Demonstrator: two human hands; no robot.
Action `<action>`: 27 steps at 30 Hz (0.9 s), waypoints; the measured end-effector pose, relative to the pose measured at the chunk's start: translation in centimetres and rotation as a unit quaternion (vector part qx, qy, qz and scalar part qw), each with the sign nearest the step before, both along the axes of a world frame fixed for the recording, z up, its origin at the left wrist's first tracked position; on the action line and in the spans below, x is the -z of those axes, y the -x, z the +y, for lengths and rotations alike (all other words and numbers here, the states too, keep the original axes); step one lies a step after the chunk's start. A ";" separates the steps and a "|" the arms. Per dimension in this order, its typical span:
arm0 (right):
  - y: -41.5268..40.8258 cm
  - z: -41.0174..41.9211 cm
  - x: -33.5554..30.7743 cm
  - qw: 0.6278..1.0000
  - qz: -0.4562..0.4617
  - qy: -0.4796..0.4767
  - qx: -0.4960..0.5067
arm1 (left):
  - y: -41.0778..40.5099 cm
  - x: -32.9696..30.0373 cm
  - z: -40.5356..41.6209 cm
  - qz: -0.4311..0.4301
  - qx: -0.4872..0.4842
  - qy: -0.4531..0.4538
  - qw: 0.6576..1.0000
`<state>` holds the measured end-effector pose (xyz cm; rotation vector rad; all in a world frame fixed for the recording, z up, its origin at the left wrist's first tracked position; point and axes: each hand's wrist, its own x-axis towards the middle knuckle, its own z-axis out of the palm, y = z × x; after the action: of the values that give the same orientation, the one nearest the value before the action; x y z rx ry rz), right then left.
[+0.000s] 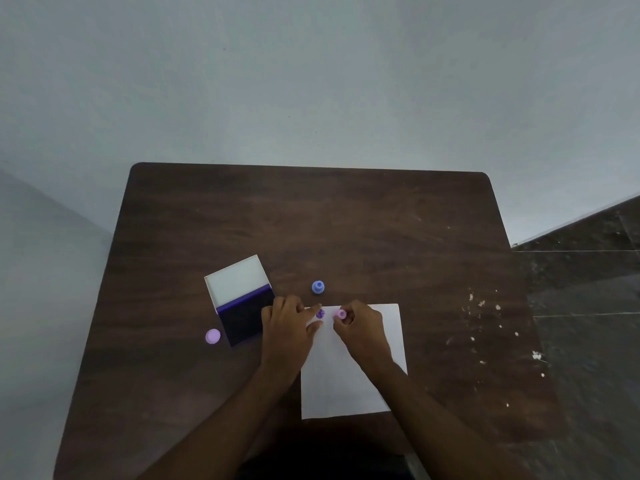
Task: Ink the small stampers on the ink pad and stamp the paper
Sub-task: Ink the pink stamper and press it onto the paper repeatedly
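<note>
**Stamping station: pink stamper held on the sheet**

Nearest to us, both forearms reach in from the bottom edge over the dark wooden table (381,220). We note the white paper (346,382) lying flat near the front edge, right of centre. On its far part sits our right hand (362,329), fingers pinched together around a small pink stamper (341,314) that stands on the paper near the top edge. Our left hand (289,323) rests on the paper's upper left corner, fingers extended and slightly spread, holding nothing. Between the two hands we record one purple stamp mark (320,314) on the sheet. Left of the left hand lies the open ink pad (246,323), its dark pad nearest us and its white lid (237,284) folded back beyond. A pink cap (212,336) lies on the table just left of the pad. Farther back, a blue stamper (318,286) stands alone beyond the paper's top edge. White flecks (485,323) mark the table's right side.
</note>
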<state>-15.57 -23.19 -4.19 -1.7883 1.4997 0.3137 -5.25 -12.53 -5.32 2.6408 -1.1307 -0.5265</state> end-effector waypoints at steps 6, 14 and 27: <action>-0.1 0.1 0.4 1.000 -0.003 -0.007 -0.013 | 0.1 0.6 -0.4 0.002 -0.016 -0.002 1.000; -0.9 -0.3 1.0 0.997 0.021 -0.073 -0.025 | 0.2 0.6 -0.9 0.000 -0.028 -0.029 0.999; -0.9 -0.3 1.8 0.999 0.027 -0.039 -0.027 | 0.1 0.4 -0.5 -0.001 -0.029 -0.037 0.999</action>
<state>-14.66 -23.52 -5.96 -1.7726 1.4583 0.4437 -5.31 -13.06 -5.75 2.7287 -1.0521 -0.5652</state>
